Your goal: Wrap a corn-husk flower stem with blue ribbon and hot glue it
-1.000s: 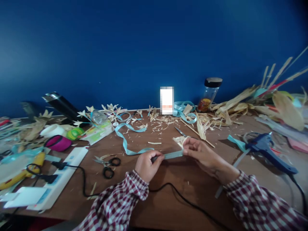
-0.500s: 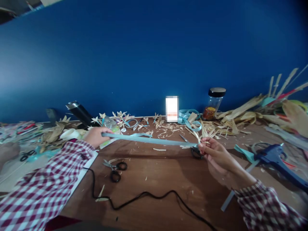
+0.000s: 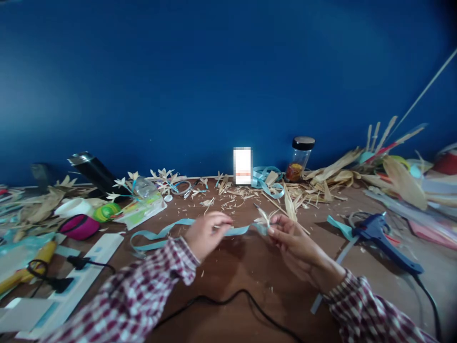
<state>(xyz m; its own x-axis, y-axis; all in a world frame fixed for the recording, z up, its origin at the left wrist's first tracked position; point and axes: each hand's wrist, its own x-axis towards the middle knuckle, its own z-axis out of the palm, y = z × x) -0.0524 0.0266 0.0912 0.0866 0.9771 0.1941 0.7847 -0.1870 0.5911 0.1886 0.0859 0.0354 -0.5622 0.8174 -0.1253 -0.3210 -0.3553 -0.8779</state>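
Note:
A light blue ribbon (image 3: 160, 234) runs from a loose loop on the brown table (image 3: 235, 281) through both hands. My left hand (image 3: 207, 233) is closed on the ribbon near the middle, fingers pinching it. My right hand (image 3: 291, 238) is closed on the ribbon's end together with a small pale husk flower (image 3: 263, 218), held just above the table. Both sleeves are red and white check. The scissors seen earlier are hidden behind my left arm.
A blue glue gun (image 3: 378, 236) lies at the right, its black cord (image 3: 228, 300) crossing the near table. Dried husks (image 3: 339, 174), a glass jar (image 3: 300, 159), a ribbon roll (image 3: 267, 174) line the back. At left: a black flask (image 3: 94, 169), a pink pouch (image 3: 80, 226), a white power strip (image 3: 71, 286).
My left hand, which had pulled the ribbon far out to the left, has come back toward the right hand. The ribbon now sags in a loop on the table.

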